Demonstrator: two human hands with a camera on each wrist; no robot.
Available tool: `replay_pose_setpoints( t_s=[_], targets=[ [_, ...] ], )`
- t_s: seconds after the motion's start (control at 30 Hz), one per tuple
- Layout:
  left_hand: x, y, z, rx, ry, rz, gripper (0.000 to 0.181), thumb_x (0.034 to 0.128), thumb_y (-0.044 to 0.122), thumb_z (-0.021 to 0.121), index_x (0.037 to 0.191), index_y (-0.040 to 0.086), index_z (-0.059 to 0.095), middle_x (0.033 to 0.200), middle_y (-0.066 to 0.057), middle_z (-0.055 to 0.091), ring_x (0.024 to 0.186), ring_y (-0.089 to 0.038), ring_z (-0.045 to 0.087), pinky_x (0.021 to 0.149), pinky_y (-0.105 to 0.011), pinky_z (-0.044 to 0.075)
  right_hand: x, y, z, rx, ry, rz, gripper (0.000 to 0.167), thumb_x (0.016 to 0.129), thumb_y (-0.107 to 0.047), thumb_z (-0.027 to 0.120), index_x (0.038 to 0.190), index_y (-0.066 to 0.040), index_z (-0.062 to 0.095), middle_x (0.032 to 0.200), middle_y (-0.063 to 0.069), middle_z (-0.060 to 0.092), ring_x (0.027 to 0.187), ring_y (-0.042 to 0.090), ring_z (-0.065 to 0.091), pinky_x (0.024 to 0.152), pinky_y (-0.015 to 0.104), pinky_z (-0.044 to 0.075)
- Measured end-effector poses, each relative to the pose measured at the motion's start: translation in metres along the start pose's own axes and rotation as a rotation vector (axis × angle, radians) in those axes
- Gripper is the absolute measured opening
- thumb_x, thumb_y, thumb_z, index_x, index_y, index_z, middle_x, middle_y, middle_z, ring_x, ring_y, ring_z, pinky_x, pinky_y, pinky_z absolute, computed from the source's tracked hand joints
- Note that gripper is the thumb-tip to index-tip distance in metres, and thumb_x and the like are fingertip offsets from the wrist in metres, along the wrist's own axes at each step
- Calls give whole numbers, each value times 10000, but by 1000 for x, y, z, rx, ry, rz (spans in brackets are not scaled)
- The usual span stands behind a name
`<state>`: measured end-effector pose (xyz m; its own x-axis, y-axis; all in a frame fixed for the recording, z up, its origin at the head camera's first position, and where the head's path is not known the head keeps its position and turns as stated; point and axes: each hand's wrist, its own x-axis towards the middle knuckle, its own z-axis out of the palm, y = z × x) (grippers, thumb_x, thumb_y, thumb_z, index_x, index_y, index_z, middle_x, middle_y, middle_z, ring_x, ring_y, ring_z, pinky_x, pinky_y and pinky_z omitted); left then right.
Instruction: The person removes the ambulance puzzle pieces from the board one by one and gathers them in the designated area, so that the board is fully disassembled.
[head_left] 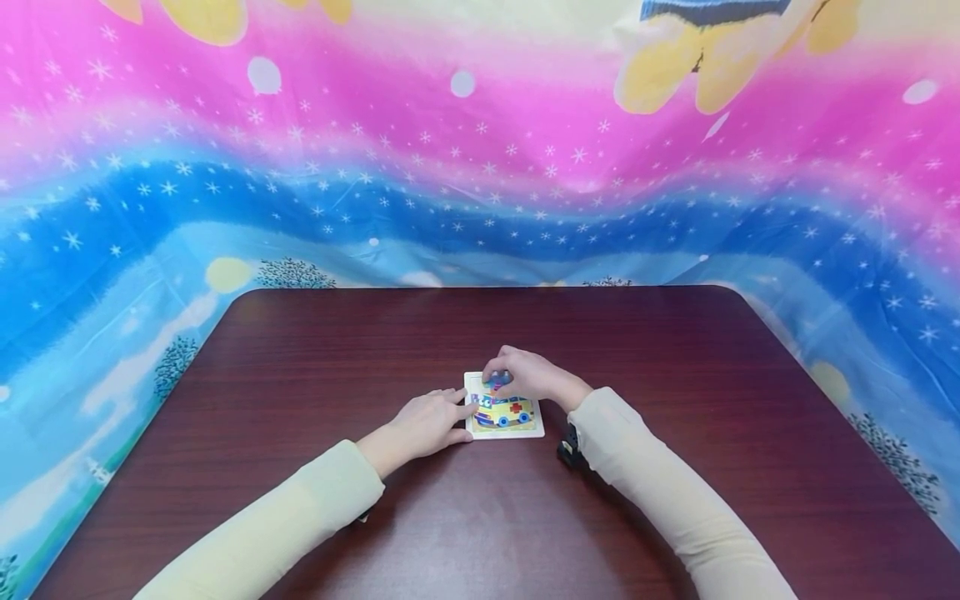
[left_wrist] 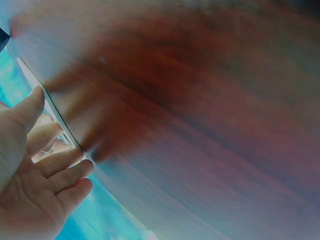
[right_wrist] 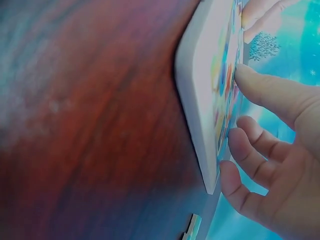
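Observation:
A small square jigsaw board [head_left: 504, 434] with a pale frame and a yellow ambulance picture lies flat on the table. My left hand [head_left: 429, 423] rests along the board's left side, fingers mostly straight. In the left wrist view, the left thumb [left_wrist: 36, 100] touches the edge of the board. My right hand [head_left: 531, 375] is over the upper part of the board. Its curled fingers and thumb pinch a blue and purple puzzle piece [head_left: 497, 380], partly hidden by them. In the right wrist view, the right thumb [right_wrist: 260, 90] reaches the picture's surface.
The dark reddish wooden table [head_left: 337, 350] has rounded far corners. A colourful printed cloth [head_left: 480, 183] hangs behind and beside it. One small light-edged object [right_wrist: 192, 228] lies beyond the board in the right wrist view. A black device [head_left: 570, 450] sits under the right wrist.

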<state>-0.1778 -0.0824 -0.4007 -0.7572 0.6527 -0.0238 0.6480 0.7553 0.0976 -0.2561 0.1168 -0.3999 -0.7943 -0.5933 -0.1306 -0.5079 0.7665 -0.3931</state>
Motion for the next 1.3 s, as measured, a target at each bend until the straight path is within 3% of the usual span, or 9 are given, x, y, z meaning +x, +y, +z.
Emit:
replay_pose_setpoints(
  t_s=[0.27, 0.5, 0.83, 1.3],
  targets=[
    [0, 0, 0, -3, -12, -6, 453, 872, 370, 613, 1249, 120, 590, 1306, -168, 494, 1186, -293, 477, 980, -377, 379, 0, 3, 0, 34, -5, -20, 267, 781, -181, 744, 1019, -216, 629, 971, -10, 525, 829, 137, 508, 748, 299, 458],
    [0, 0, 0, -7, -16, -9, 459, 871, 372, 612, 1253, 117, 587, 1313, -167, 488, 1190, -286, 474, 983, -372, 377, 0, 6, 0, 64, 18, -18, 289, 800, -152, 725, 1049, -112, 582, 938, -15, 522, 782, 140, 482, 706, 277, 446],
    [0, 0, 0, -14, -20, -22, 451, 878, 375, 602, 1256, 130, 585, 1320, -160, 483, 1200, -284, 465, 984, -377, 376, -3, 8, -2, 73, -4, -31, 298, 801, -131, 721, 1085, -132, 629, 922, -13, 526, 803, 145, 493, 712, 271, 455],
    [0, 0, 1, -35, 4, -12, 450, 868, 361, 620, 1245, 117, 591, 1301, -176, 496, 1188, -304, 473, 972, -395, 385, -12, 20, -10, 121, 78, 5, 257, 789, -179, 736, 1019, -102, 650, 906, -20, 551, 821, 140, 532, 738, 286, 482]
  ],
)
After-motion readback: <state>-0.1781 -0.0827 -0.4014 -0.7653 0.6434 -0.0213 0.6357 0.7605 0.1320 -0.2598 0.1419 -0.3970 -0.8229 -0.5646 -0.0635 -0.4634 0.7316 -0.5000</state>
